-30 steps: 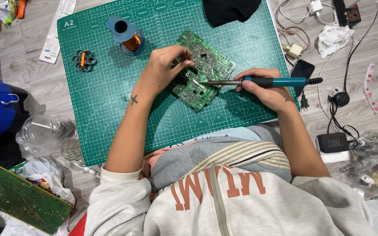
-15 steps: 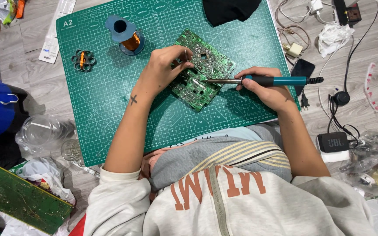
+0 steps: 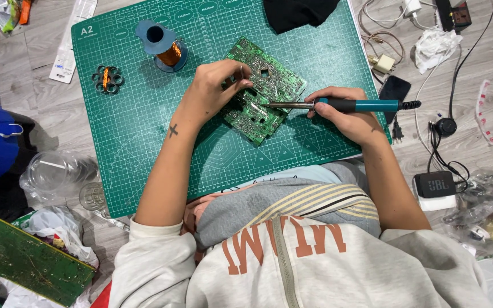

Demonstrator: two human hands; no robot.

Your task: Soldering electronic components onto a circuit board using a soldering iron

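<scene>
Below, green cutting mat, grey wood-look floor

Left forearm bare, sleeve pushed to the elbow, extended forward and angled toward the right. Left hand palm down, wrist slightly bent, fingers curled, thumb and forefinger pinched together at the fingertips. Right forearm bare, extended forward and angled toward the left. Right hand closed in a pen-type grip, thumb and fingers wrapped, knuckles turned up. Hands near each other, not touching.
</scene>
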